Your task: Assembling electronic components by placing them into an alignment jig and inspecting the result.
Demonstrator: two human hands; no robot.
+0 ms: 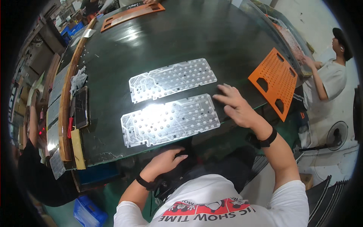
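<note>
Two translucent keyboard membrane sheets with silver traces and rows of round domes lie flat on the dark green tabletop. The far membrane sheet [172, 79] is apart from the near membrane sheet [172, 121], which lies along the table's front edge and catches a bright glare. My right hand [239, 106] is just off their right ends, fingers spread and holding nothing. Below the front edge, close to my body, is my left hand [165, 162]. Its thumb and forefinger stand apart with nothing seen between them; its other fingers are partly hidden.
An orange perforated plate [275, 83] juts past the table's right edge; another orange plate [132, 16] lies at the far end. Along the left wooden rail [72, 87] are a phone [81, 107], a grey crumpled cloth [78, 80] and a yellow block [78, 149]. Co-workers stand around the table.
</note>
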